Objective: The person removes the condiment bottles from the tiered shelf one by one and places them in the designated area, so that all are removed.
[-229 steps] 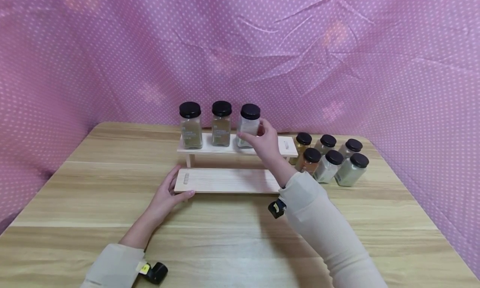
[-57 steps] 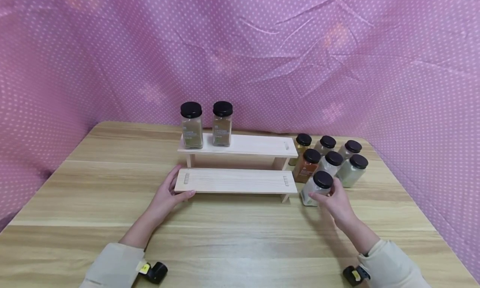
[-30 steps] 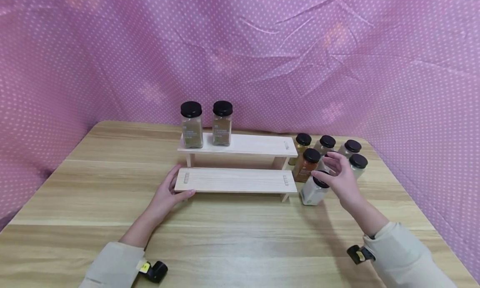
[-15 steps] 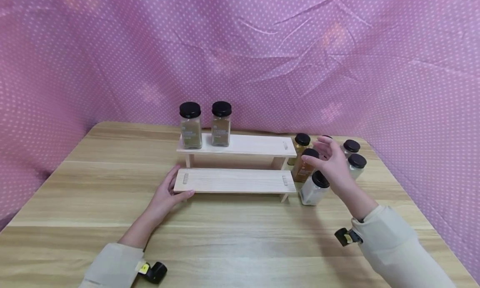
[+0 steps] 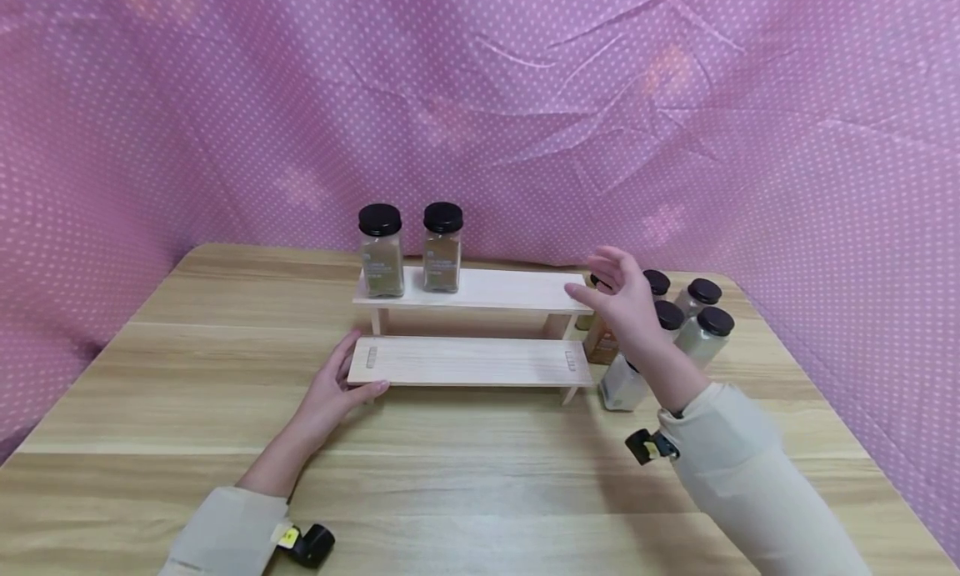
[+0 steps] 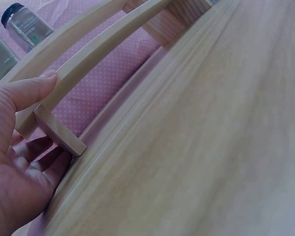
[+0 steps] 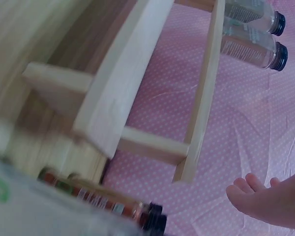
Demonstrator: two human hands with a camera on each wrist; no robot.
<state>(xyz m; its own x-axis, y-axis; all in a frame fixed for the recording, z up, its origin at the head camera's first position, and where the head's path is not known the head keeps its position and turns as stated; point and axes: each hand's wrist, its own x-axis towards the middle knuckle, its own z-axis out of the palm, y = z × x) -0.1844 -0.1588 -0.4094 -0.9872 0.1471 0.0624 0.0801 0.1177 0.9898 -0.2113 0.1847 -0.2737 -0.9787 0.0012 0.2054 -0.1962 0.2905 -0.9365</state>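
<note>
My left hand (image 5: 330,397) grips the left end of a two-tier wooden spice rack (image 5: 465,361); in the left wrist view the thumb lies on the front edge and the fingers curl beside the leg. Over the right end of the upper shelf (image 5: 510,288) hovers my right hand (image 5: 630,309), thumb and fingers apart, holding nothing. Two spice jars with black lids, one greenish-brown (image 5: 383,266) and one brown (image 5: 442,263), stand upright on that shelf's left half. A jar of white contents (image 5: 621,386) stands on the table below my right forearm, its lid mostly hidden.
Right of the rack several more spice jars stand close together, among them a reddish-orange one (image 5: 602,344) and a pale green one (image 5: 702,343). My right hand covers part of this group. A pink dotted cloth (image 5: 480,126) hangs behind the wooden table (image 5: 450,476).
The white jar came off the upper shelf onto the table in front of the other jars, and my right hand let it go. That hand then moved left and back. My left hand stayed put.
</note>
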